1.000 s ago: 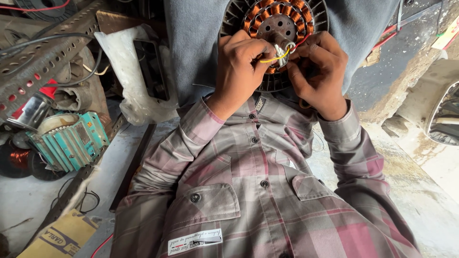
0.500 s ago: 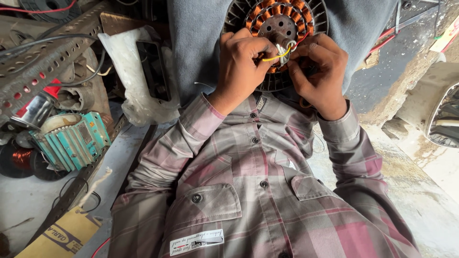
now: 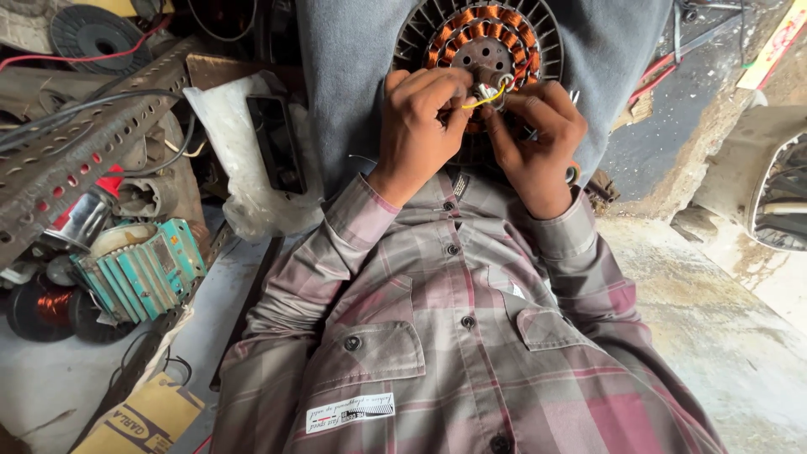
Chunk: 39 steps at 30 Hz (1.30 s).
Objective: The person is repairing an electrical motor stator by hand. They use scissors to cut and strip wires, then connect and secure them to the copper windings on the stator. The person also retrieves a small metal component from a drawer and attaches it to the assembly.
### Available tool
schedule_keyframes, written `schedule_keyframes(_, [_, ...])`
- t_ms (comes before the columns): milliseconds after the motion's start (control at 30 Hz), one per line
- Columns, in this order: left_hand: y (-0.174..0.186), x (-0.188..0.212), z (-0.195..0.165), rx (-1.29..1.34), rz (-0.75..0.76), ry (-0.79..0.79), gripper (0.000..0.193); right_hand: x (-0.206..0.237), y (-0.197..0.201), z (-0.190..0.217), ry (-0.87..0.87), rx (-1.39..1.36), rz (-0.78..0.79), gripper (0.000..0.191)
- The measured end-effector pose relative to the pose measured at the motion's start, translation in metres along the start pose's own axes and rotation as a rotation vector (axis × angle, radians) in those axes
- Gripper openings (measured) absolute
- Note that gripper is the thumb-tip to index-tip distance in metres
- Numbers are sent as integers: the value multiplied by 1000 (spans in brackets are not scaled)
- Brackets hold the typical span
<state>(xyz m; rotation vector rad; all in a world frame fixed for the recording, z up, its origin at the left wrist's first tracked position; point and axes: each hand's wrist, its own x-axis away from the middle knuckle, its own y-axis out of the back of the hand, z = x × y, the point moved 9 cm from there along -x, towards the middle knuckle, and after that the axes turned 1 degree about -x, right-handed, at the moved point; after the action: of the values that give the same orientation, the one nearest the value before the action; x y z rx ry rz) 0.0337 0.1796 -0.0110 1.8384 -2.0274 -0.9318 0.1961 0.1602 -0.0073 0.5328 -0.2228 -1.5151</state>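
The round motor part (image 3: 479, 50) lies on the person's lap. The left hand (image 3: 420, 118) pinches a yellow wire (image 3: 481, 99) at its middle, as it did before. The right hand (image 3: 534, 139) has slid lower and grips the wire ends.

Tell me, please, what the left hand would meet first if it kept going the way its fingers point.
Probably the yellow wire its fingertips already pinch, then the right hand just beyond; depth over the motor stator is unclear.
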Motion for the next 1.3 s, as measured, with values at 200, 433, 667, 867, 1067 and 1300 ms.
schedule_keyframes(200, [-1, -1, -5, -88, 11, -18, 17, -3, 0, 3, 4, -3, 52, 19])
schedule_keyframes(433, [-6, 0, -12, -146, 12, -46, 11, -3, -1, -1, -25, 12, 76, 22])
schedule_keyframes(667, [-13, -2, -5, -134, 91, 2, 9, -3, 1, -2, -28, 15, 66, 22])
schedule_keyframes(867, [-7, -4, -17, -98, 61, -80, 8, -1, 2, 2, 26, 33, 19, 18])
schedule_keyframes(1067, [0, -1, -19, -69, 44, -61, 17, 2, 2, 1, 30, 21, -38, 17])
schedule_keyframes(1300, [-4, 3, -22, -91, 53, -43, 2, 3, 2, -1, 17, 36, -54, 16])
